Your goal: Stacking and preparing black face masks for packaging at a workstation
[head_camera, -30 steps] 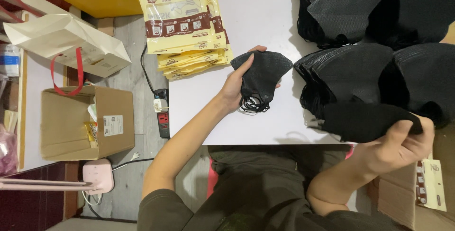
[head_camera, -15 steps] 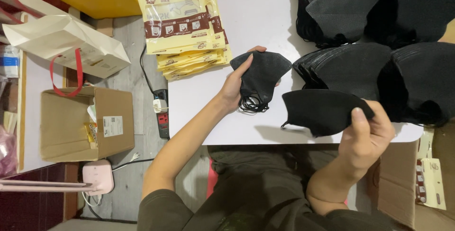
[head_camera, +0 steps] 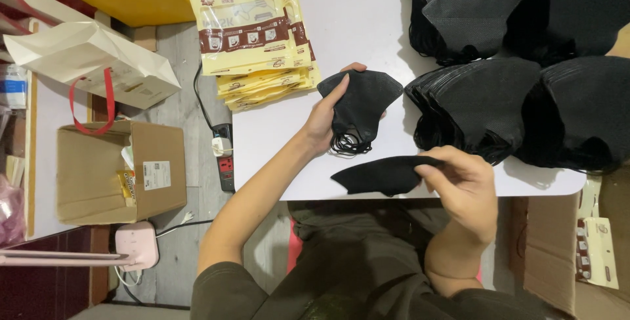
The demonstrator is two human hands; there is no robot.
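White desk (head_camera: 367, 24), seen from above, taken as the reference for all items. On the desk, near its front edge: left hand (head_camera: 326, 118), fingers closed around a small bundle of folded black masks (head_camera: 362, 105) with the ear loops hanging loose at the lower end; the bundle rests against the desk top. Just in front of that, at the desk's front edge: right hand (head_camera: 462, 182), thumb and fingers pinched on one end of a single black mask (head_camera: 379, 175), which lies flat and points towards the left hand. On the desk's right half: stacks of black masks (head_camera: 525, 64), several piles packed close, reaching the right and rear edges. On the desk's rear left corner: a pile of cream and brown packets (head_camera: 252, 31), overhanging the edge. Left of the desk, on the floor: a power strip (head_camera: 223, 156), an open cardboard box (head_camera: 118, 172) and a white paper bag with red handles (head_camera: 92, 64).
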